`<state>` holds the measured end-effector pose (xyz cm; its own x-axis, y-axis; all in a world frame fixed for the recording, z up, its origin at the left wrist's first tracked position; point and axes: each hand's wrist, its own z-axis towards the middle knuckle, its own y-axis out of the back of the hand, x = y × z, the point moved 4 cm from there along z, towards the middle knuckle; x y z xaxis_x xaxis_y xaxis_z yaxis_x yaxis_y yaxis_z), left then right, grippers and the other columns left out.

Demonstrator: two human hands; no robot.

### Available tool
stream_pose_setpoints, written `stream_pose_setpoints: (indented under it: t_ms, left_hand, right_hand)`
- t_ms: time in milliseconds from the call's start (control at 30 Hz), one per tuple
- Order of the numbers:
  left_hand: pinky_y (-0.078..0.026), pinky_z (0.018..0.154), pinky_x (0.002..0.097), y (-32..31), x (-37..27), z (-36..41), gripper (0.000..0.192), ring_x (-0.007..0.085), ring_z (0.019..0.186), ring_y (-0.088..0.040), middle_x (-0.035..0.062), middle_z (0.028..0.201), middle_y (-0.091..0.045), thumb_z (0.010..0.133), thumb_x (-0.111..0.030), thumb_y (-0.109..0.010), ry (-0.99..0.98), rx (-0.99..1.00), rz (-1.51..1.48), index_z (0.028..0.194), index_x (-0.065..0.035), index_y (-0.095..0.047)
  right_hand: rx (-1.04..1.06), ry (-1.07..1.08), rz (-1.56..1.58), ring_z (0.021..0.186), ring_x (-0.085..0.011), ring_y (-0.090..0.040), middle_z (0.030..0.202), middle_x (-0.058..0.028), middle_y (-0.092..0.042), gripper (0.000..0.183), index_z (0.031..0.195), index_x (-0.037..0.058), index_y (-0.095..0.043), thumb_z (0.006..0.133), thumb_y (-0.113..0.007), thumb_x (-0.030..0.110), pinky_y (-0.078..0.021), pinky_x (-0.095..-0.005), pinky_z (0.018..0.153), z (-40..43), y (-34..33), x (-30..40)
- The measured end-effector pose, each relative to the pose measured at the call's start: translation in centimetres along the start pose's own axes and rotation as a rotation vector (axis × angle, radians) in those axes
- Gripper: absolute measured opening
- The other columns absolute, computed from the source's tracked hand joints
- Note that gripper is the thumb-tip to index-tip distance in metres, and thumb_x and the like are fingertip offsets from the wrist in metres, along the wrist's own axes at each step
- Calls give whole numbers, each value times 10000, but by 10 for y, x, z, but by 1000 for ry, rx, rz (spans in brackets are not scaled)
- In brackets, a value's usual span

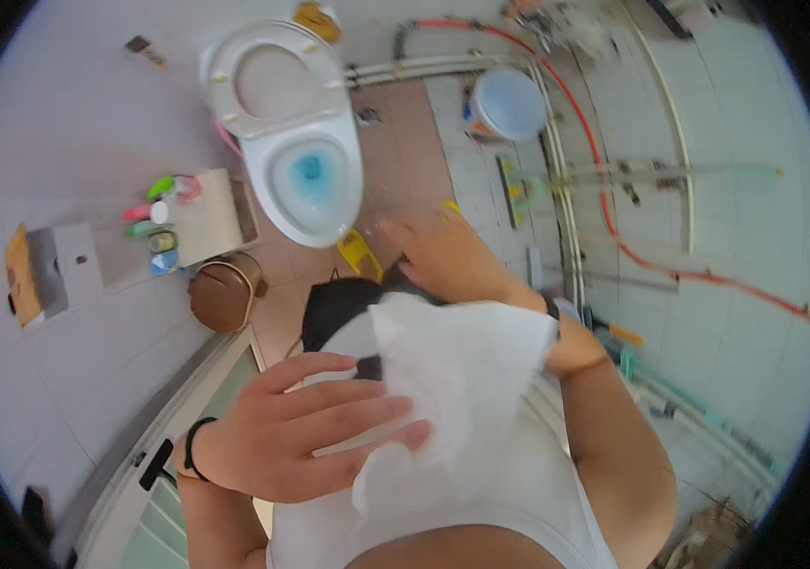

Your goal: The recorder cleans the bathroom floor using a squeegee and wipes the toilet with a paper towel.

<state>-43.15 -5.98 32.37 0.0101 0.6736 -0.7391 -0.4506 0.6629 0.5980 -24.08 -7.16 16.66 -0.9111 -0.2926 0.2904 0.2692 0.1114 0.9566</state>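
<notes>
My left hand (305, 427) rests its fingertips on a sheet of white tissue paper (462, 363) in front of my white top (476, 491); its thumb is hidden. The tissue stretches rightward across part of my right forearm. My right hand (448, 252) reaches forward beyond the paper, over black cloth (337, 302). It is blurred by motion, its fingers look apart, and nothing shows in them. Ahead stands a white toilet (349, 178) with its lid and seat raised and blue water (312, 169) in the bowl.
A brown bin (223, 299) stands left of the toilet, below a small shelf (209, 220) with several bottles. Yellow footwear (359, 256) is on the floor. To the right are a white bucket (508, 107), a squeegee-like tool (512, 190) and a red hose (583, 124) along the wall.
</notes>
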Motion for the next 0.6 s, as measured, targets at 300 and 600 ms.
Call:
stream_pose_setpoints:
  t_ms: [300, 600]
  left_hand:
    - [-468, 895, 418, 0, -43, 30, 186, 282, 980, -614, 146, 1096, -631, 855, -183, -536, -220, 304, -424, 957, -41, -599]
    - [-452, 920, 436, 0, -63, 18, 486, 308, 967, -588, 155, 1118, -597, 877, -336, -441, -470, 163, -519, 1148, 41, -584]
  right_hand:
    - [172, -163, 34, 892, -272, -609, 961, -97, -623, 439, 1178, 20, -524, 782, -638, 169, -443, -393, 758, -3, -31, -42]
    - [184, -154, 36, 922, -266, -603, 1017, -91, -624, 391, 1129, 55, -553, 761, -651, 144, -449, -378, 782, 0, -40, -45]
